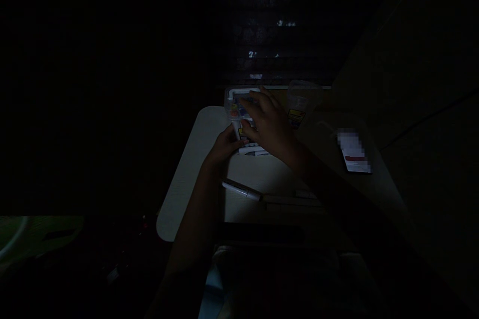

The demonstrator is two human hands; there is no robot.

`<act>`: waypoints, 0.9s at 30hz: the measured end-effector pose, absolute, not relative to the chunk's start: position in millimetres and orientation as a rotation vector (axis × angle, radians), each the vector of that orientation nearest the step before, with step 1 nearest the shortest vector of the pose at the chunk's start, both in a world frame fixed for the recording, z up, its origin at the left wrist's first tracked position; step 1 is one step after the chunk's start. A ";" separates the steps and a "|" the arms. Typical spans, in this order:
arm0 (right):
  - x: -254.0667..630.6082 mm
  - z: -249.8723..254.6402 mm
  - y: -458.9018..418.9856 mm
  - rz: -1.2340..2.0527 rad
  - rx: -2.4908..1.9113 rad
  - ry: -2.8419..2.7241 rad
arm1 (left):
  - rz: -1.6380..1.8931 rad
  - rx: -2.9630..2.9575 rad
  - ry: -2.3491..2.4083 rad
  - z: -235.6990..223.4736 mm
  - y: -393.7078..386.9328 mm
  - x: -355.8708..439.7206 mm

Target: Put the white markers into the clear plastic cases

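Note:
A clear plastic case (232, 104) with a white rim and small coloured things inside stands at the far side of the table. My left hand (223, 145) is closed on its lower left side, thumb across the near face. From the right, my right hand (271, 122) reaches over the case, fingers bent onto its top and thumb at its front; the hand covers much of it. Pale marker pens (256, 152) lie just in front of the case. Closer to me, a white marker (241, 190) lies slantwise. The dim light hides small details.
A clear plastic tub (305, 93) with a yellow and black label is right of the case. A lit phone (354, 152) lies on the right of the white table (187, 159). More pale sticks or markers (292, 202) lie in shadow near my right forearm. Dark slatted blinds (277, 40) are behind.

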State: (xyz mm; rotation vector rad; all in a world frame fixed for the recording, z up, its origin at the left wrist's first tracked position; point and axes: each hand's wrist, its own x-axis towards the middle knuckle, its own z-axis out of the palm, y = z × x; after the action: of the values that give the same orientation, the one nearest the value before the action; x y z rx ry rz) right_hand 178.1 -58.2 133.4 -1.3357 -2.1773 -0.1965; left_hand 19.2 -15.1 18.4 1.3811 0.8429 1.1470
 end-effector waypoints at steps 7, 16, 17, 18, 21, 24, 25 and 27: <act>179.1 130.7 -52.6 -0.198 -1.362 -2.168 | 1.138 1.366 0.850 17.1 -13.8 19.1; 179.2 124.9 -49.2 -0.200 -1.345 -2.122 | 1.137 1.348 0.830 14.9 -12.3 19.2; 179.1 125.4 -49.4 -0.194 -1.344 -2.117 | 1.136 1.349 0.826 14.7 -12.0 19.0; 178.8 126.0 -49.7 -0.187 -1.345 -2.111 | 1.136 1.349 0.824 14.5 -11.9 18.8; 178.0 128.0 -50.7 -0.158 -1.360 -2.095 | 1.128 1.352 0.840 14.3 -12.7 18.6; 177.3 129.3 -51.0 -0.136 -1.366 -2.094 | 1.127 1.349 0.860 14.4 -13.6 18.5; 177.1 129.6 -51.1 -0.132 -1.369 -2.095 | 1.128 1.348 0.858 14.4 -13.6 18.5; 176.8 130.0 -51.3 -0.130 -1.383 -2.098 | 1.130 1.344 0.849 14.2 -12.8 18.3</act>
State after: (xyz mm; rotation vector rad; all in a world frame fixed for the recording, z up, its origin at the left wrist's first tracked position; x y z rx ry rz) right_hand 176.8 -51.3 130.0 -1.3827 -2.0979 -0.1296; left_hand 18.3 -12.8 14.2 1.3439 0.8492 1.1299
